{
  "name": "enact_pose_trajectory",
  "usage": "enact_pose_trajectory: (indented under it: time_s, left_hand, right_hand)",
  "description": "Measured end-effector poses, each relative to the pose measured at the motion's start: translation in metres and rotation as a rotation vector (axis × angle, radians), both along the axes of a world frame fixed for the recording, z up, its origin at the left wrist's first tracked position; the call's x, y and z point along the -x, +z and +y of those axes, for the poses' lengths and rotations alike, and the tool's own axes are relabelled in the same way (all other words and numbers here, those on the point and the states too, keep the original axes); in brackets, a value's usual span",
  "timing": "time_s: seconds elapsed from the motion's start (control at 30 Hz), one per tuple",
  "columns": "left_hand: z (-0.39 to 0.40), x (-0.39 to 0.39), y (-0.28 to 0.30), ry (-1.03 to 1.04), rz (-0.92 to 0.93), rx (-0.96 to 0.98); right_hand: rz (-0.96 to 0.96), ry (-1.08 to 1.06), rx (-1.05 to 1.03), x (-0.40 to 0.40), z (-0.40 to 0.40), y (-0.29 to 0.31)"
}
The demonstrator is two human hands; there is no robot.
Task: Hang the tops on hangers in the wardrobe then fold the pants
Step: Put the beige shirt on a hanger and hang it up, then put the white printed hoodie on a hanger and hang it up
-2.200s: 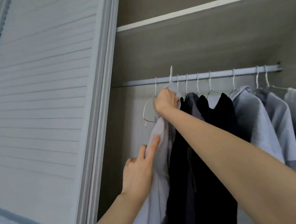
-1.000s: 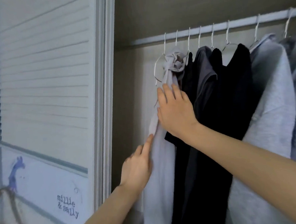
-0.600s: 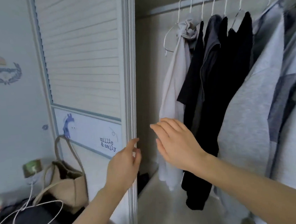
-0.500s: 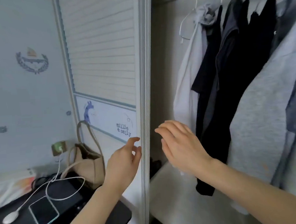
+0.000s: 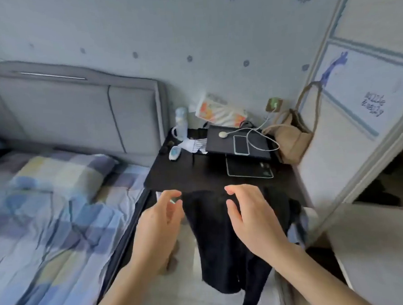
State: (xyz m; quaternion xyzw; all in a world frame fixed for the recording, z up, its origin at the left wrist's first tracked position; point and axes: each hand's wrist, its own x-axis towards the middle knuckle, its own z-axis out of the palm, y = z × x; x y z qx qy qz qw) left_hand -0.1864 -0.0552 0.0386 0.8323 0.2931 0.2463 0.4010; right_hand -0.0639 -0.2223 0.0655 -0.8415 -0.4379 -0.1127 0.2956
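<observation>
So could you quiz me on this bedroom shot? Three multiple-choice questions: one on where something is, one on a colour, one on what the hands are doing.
1. Where does the phone lie?
A. on the bed
B. on the laptop on the black table
C. on the floor

2. What colour is the garment draped over the table's front edge?
A. black
B. white
C. red

3. What are the hands doing?
A. both grip the garment
B. one holds a hanger
C. both are open, holding nothing

Answers: 1 B, the phone rests on the laptop on the table. 2 A, the cloth is black. 3 C, the left hand and right hand hover with loose fingers, gripping nothing.
</observation>
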Motion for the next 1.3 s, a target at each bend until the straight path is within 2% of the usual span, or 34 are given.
enact_pose_trajectory:
  time_s: [0.07,0.37,0.53,0.67,0.77,0.97,1.3]
  left_hand:
    - [0.002,0.066,-0.023,0.152,0.008,0.095]
    - [-0.022,0.330,-0.088,0.796,0.043,0.284]
    - [-0.058,0.477,-0.118,1.054,0.082,0.327]
    - [-0.081,0.588,-0.139,1.216,0.141,0.403]
    - [-0.088,0.668,-0.162,1.325,0.158,0.493]
    - [-0.079,0.780,-0.212,1.386,0.239,0.700]
    - [-0.010,0.862,-0.308,1.422,0.341,0.983]
  right_hand:
    - [0.054,0.134,0.051,0.042,0.022,-0.011]
    - [0.150,0.663,0.203,0.237,0.115,-0.050]
    - [0.160,0.913,0.301,0.370,0.156,-0.079]
    - [0.183,1.027,0.430,0.478,0.182,-0.109]
    - [0.214,1.091,0.541,0.559,0.197,-0.137]
    - [0.275,1.187,0.758,0.676,0.224,-0.187]
    - [0.477,1.078,1.039,0.793,0.348,-0.286]
